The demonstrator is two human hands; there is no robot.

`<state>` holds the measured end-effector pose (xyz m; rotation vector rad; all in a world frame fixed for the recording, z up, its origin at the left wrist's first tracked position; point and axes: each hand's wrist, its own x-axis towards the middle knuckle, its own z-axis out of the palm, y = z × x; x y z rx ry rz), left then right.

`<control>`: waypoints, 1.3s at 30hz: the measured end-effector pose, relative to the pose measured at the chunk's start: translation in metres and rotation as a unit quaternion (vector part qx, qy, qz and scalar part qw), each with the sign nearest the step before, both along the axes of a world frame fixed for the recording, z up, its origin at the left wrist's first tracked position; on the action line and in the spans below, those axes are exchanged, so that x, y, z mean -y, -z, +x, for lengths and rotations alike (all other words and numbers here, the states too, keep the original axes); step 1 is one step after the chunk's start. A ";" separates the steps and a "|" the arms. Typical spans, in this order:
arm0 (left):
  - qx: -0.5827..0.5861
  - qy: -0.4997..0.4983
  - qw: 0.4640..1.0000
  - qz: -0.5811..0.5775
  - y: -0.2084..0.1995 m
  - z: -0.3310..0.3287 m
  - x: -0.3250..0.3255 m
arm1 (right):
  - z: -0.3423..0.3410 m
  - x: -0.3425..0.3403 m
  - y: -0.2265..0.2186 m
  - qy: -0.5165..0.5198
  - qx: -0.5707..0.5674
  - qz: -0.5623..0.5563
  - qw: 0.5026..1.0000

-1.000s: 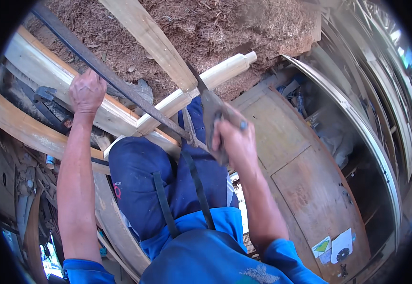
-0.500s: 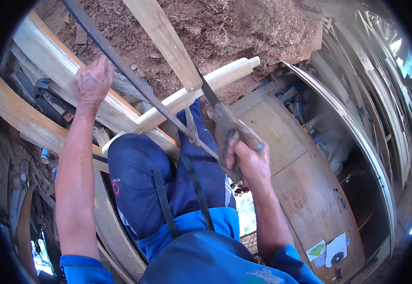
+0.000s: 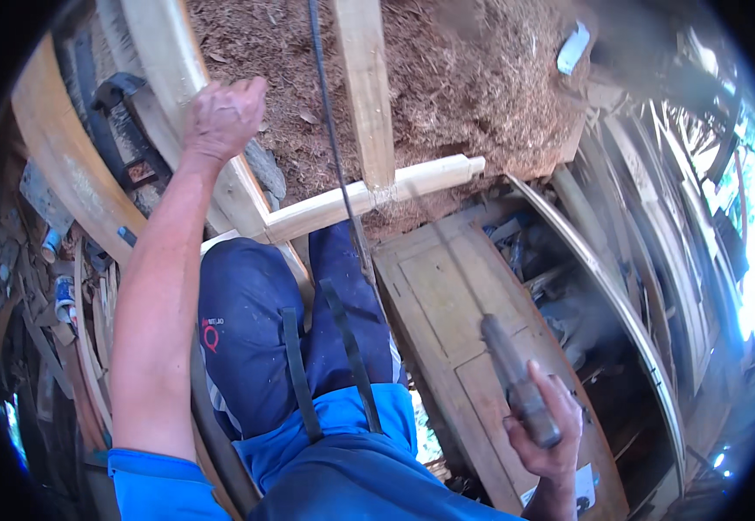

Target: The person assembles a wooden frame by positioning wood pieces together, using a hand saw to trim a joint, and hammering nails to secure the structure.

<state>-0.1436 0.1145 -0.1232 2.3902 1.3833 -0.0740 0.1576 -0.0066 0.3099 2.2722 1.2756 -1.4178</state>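
My left hand [image 3: 224, 120] is curled over the inner edge of a pale wooden rail [image 3: 169, 52], knuckles up, with its fingertips partly hidden. Down at the right, my right hand [image 3: 551, 425] grips the wooden handle of a handsaw [image 3: 516, 373]. The saw's blade shows only as a thin blurred line pointing up toward the frame, clear of the wood. Ahead of my knees lies a pale crosspiece [image 3: 429, 179] with a stepped tenon at its right end. An upright wooden bar [image 3: 364, 87] meets it near the middle, with sawdust at the joint.
A dark narrow strap [image 3: 329, 113] runs down across the crosspiece. Brown fibrous shavings [image 3: 464, 78] cover the ground beyond. Right of my legs is a wooden panel door [image 3: 447, 278], with stacked boards [image 3: 655, 200] farther out. A black clamp-like metal tool [image 3: 121, 91] lies at left.
The saw has come away from the joint, moving down and right in my right hand. My left hand remains at the rail. The view has shifted, so the frame appears turned.
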 end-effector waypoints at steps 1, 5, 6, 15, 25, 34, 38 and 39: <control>0.001 0.000 1.000 -0.019 -0.003 0.004 -0.002 | -0.009 -0.009 0.009 -0.088 0.004 -0.022 0.996; -0.004 0.001 1.000 -0.029 -0.002 0.007 -0.003 | -0.028 -0.006 0.055 -0.190 -0.003 -0.048 0.981; -0.004 -0.005 0.999 -0.031 -0.001 0.007 -0.002 | -0.032 -0.002 0.065 -0.196 0.001 -0.032 0.980; -0.018 0.020 0.999 -0.033 -0.010 0.006 0.009 | -0.050 0.013 0.109 -0.208 -0.003 -0.049 0.977; 0.120 -0.094 0.848 -0.508 -0.012 0.075 0.123 | -0.058 0.000 0.140 -0.188 0.023 -0.091 0.978; 0.143 -0.119 0.879 -0.439 -0.019 0.091 0.152 | -0.064 0.001 0.173 -0.210 0.037 -0.116 0.970; 0.137 -0.107 0.892 -0.417 -0.012 0.091 0.146 | -0.059 0.005 0.144 -0.203 0.026 -0.081 0.975; 0.135 -0.110 0.897 -0.407 -0.017 0.095 0.148 | -0.057 0.003 0.153 -0.205 0.024 -0.081 0.975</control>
